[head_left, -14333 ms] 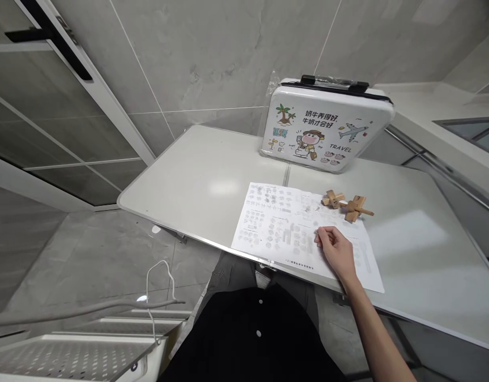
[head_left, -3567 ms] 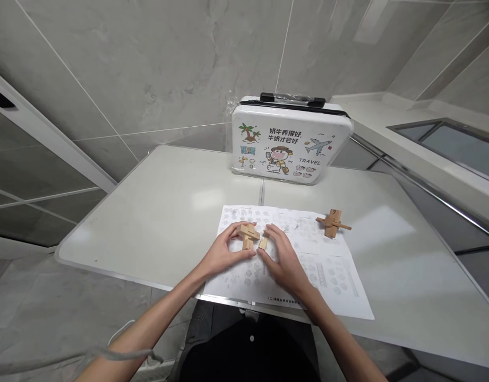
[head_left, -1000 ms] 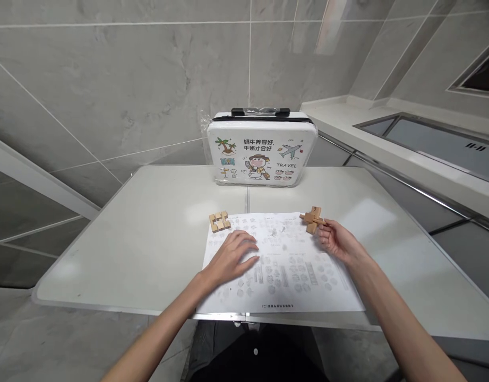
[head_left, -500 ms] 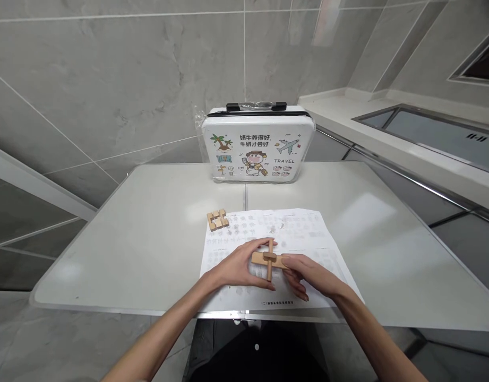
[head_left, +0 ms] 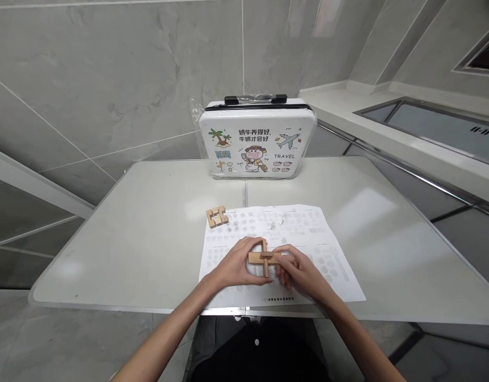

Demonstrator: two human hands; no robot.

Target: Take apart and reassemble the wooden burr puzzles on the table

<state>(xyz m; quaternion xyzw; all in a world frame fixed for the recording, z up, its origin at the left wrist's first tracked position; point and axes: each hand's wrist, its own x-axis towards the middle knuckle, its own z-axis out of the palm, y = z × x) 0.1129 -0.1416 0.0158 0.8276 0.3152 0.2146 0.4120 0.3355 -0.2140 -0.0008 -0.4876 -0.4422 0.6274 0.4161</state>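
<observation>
We see the wooden cross (head_left: 265, 260) over the printed sheet (head_left: 340, 276), its rod (head_left: 266, 269) clamped between the fingers of the left hand (head_left: 235, 265), its crosspiece (head_left: 255, 258) pinched by those of the right hand (head_left: 302, 270). Uneven pressure, we judge, could twist the rod and loosen the wooden cross.

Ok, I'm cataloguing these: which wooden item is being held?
The wooden cross, in the left hand and right hand; the wooden blocks lie at a corner of the paper.
</observation>
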